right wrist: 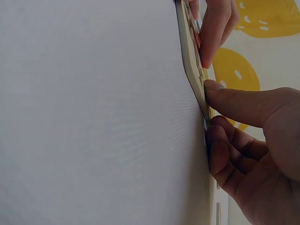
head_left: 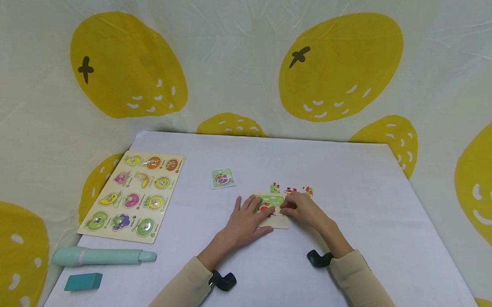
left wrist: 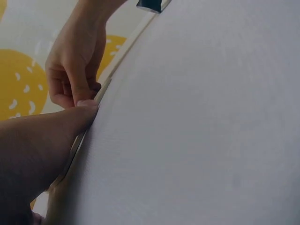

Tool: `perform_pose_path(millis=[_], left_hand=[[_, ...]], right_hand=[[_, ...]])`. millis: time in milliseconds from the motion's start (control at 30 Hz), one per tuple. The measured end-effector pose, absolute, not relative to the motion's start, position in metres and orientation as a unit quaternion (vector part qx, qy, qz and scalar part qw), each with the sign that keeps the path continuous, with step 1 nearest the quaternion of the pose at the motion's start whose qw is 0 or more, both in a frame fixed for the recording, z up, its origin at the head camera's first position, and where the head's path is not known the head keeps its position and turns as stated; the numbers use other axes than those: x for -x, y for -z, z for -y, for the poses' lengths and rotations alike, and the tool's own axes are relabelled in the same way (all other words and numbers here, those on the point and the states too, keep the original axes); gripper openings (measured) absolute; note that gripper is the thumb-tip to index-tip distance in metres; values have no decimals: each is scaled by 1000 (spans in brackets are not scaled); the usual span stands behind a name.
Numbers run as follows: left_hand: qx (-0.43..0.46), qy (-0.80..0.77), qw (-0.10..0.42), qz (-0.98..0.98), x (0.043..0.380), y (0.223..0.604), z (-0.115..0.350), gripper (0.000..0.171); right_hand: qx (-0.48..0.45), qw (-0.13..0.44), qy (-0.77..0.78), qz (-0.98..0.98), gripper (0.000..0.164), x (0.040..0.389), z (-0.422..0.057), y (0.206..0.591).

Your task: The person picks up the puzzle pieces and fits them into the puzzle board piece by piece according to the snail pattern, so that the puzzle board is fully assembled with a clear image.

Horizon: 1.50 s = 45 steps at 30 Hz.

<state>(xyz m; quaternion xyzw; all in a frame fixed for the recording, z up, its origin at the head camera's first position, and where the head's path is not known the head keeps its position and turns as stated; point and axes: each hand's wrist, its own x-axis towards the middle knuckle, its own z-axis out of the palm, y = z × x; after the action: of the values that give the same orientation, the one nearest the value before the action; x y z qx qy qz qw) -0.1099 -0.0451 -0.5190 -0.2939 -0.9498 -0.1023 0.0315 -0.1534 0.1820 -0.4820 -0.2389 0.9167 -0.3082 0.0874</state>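
A small wooden jigsaw board with a green and red picture lies mid-table. My left hand rests over its left side, fingers spread, the forefinger touching the picture. At the board's right side my right hand pinches with thumb and forefinger, the other fingers curled. What lies between these fingertips is mostly hidden; it seems to be a jigsaw piece. Seen edge-on in the right wrist view, the board meets the right thumb. Loose jigsaw pieces lie just beyond the board.
A small picture card lies farther back, left of the board. On the left are a large fruit peg puzzle, a mint-green stick-shaped object and a teal block. A patterned cloth hangs behind the white table.
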Motion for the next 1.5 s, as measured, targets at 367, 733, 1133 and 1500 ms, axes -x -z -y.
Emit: perform_pose_path(millis=[367, 733, 1133, 1500], left_hand=[[317, 117, 15, 941, 113, 514, 55, 55], [317, 167, -19, 933, 119, 506, 76, 63], [253, 204, -54, 944, 112, 505, 86, 66], [252, 216, -50, 942, 111, 508, 85, 66]], right_hand=[[220, 101, 316, -918, 18, 151, -182, 482], [203, 115, 305, -923, 22, 149, -180, 480], [197, 131, 313, -920, 25, 148, -180, 478], [199, 102, 315, -922, 29, 162, -181, 473]])
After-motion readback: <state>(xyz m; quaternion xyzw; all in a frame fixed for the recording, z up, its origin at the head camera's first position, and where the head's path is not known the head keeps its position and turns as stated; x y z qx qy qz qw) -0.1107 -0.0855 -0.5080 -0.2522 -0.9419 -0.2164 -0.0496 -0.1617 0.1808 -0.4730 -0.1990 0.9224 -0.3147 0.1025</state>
